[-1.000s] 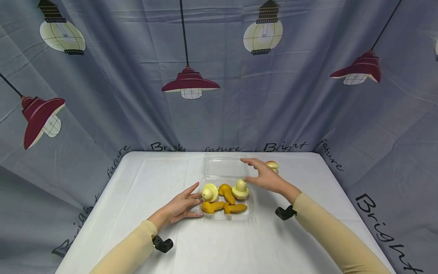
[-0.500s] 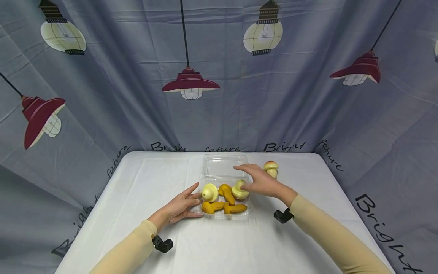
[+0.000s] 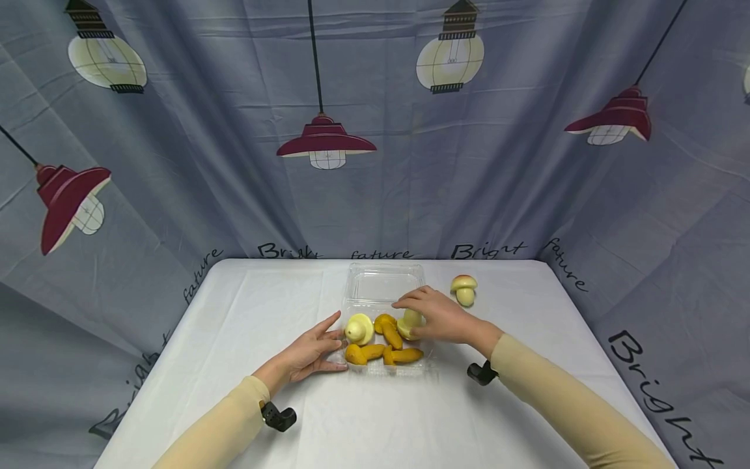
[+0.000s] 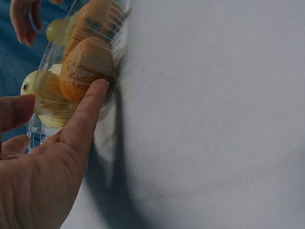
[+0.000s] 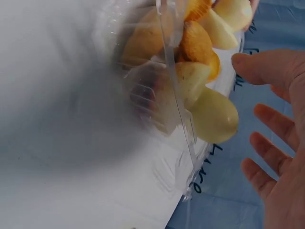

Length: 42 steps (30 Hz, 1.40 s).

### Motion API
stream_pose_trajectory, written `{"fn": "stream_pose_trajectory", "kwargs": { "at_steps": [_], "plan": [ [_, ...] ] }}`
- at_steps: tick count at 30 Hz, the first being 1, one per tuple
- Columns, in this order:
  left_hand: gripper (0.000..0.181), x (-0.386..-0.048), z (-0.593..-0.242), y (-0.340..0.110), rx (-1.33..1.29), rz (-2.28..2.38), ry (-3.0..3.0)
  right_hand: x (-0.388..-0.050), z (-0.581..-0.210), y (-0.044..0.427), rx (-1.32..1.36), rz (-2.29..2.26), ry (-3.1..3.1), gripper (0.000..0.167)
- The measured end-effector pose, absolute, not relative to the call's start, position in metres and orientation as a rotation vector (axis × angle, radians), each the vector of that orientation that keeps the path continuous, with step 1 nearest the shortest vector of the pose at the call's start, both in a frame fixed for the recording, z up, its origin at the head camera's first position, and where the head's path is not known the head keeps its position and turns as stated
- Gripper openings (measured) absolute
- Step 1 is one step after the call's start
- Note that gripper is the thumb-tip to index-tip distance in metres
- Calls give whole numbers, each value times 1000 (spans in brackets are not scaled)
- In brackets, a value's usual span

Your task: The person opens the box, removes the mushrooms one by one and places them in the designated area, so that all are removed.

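A clear plastic clamshell box (image 3: 432, 362) holds several toy mushrooms. My left hand (image 3: 310, 355) rests against the box's left side, fingers mostly straight; in the left wrist view a fingertip touches the wall beside an orange-brown mushroom (image 4: 88, 69). My right hand (image 3: 442, 316) hovers over the right end, partly hiding a pale mushroom (image 3: 412, 319) that stands stem up. In the right wrist view, thumb and fingers are spread, apart from that mushroom's stem (image 5: 214, 117). Another pale mushroom (image 3: 359, 329) sits at back left, and orange ones (image 3: 403, 356) lie between and in front.
The box's lid (image 3: 383, 285) lies folded back behind it. A mushroom with a reddish cap (image 3: 465, 291) lies on the white-covered table (image 3: 281, 286) at back right. A grey-blue printed curtain (image 3: 375, 208) hangs behind the table.
My right hand has moved left and slightly toward me, from the box's right side to over the pale mushroom. The reddish-capped mushroom came fully into sight. My left hand has stayed put.
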State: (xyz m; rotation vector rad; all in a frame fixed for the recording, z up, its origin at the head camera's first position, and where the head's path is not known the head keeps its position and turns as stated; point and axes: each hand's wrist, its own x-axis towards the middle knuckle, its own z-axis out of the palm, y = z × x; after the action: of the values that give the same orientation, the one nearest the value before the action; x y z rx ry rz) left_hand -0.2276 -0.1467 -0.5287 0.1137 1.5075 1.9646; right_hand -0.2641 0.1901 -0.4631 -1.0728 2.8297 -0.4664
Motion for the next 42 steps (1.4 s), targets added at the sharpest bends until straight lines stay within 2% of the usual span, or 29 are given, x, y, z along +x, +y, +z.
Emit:
{"fn": "stream_pose_trajectory", "kwargs": {
  "at_steps": [8,13,27,42],
  "plan": [
    [78,-228,-529,-147,111,1967,1507,-261,-467,181,-1299,-282,2831,47],
    [78,-228,-528,-147,119,1965,1499,-262,-471,179,-1347,-150,2827,45],
    [78,-229,-529,-147,128,1952,1498,-262,-476,172,-1298,119,2824,46],
    [77,-228,-528,-148,139,1949,1490,-263,-473,169,-1194,124,2803,46]
  ]
}}
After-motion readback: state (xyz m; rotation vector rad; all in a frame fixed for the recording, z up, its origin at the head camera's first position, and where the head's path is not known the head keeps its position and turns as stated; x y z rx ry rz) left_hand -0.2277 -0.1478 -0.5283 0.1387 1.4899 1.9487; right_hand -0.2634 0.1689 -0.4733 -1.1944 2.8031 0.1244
